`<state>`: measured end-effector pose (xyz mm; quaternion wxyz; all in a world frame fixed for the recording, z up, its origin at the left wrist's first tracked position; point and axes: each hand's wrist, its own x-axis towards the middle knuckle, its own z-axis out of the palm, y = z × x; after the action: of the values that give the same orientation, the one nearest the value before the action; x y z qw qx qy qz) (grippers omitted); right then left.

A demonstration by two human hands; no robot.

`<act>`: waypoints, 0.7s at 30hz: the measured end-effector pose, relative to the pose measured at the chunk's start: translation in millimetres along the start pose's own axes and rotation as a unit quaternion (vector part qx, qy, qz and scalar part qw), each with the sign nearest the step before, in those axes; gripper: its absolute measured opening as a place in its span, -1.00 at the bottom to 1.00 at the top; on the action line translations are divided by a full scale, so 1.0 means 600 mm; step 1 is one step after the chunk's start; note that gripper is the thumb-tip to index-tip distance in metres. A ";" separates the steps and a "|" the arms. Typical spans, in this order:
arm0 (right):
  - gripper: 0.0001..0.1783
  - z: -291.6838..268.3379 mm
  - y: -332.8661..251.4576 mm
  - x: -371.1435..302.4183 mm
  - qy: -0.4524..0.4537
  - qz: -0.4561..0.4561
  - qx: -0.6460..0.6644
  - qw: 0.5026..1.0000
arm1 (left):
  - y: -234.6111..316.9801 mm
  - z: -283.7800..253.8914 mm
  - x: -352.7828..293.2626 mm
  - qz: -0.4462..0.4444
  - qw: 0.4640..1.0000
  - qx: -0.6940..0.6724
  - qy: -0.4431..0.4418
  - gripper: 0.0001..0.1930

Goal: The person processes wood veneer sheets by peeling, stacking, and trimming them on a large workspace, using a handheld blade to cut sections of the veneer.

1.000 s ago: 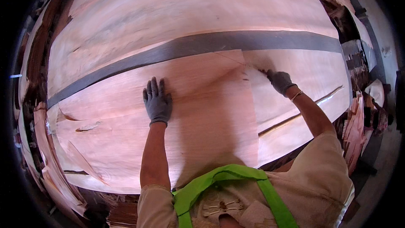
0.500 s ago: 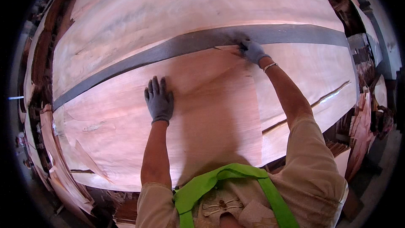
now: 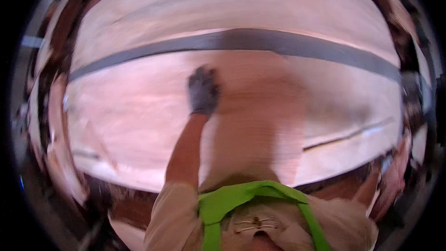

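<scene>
My left hand (image 3: 203, 92), in a grey glove, lies on the near pinkish wood veneer sheet (image 3: 251, 111). Its fingers point away from me and look spread, though motion softens them. Beyond the fingertips a dark grey band (image 3: 251, 40) runs across between the near veneer and the far veneer sheet (image 3: 241, 4). My right forearm (image 3: 368, 189) reaches out low on the right, past the near edge of the veneer. Blur there hides my right hand's fingers and whatever they touch.
A long dark split (image 3: 348, 134) crosses the pale veneer on the right. Torn veneer strips (image 3: 62, 144) hang along the left side, and more ragged veneer (image 3: 395, 176) stands at the right. Brown scraps (image 3: 130, 207) lie below the near edge.
My right hand has left the dark band and swung down to the lower right. The view has shifted, and my left hand, still on the veneer, appears farther up and right.
</scene>
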<state>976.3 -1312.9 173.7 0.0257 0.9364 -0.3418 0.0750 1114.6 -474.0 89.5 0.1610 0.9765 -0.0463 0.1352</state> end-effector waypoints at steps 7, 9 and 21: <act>-0.70 0.207 -0.396 -0.132 -0.110 -0.204 0.433 0.871 | 0.017 0.000 -0.003 -0.016 0.999 -0.037 0.016 -0.45; -0.69 0.079 -0.753 -0.334 -0.200 -0.377 0.322 0.845 | -0.007 -0.012 -0.036 -0.049 0.998 -0.013 0.030 -0.45; -0.80 0.172 -1.098 -0.476 -0.236 -0.407 0.373 0.800 | -0.087 -0.163 -0.142 -0.041 0.976 -0.202 0.068 -0.33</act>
<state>1197.3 -637.4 28.7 -0.3783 0.9155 0.1294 -0.0439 1015.3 -388.7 139.1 0.3633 0.9133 -0.0213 0.1829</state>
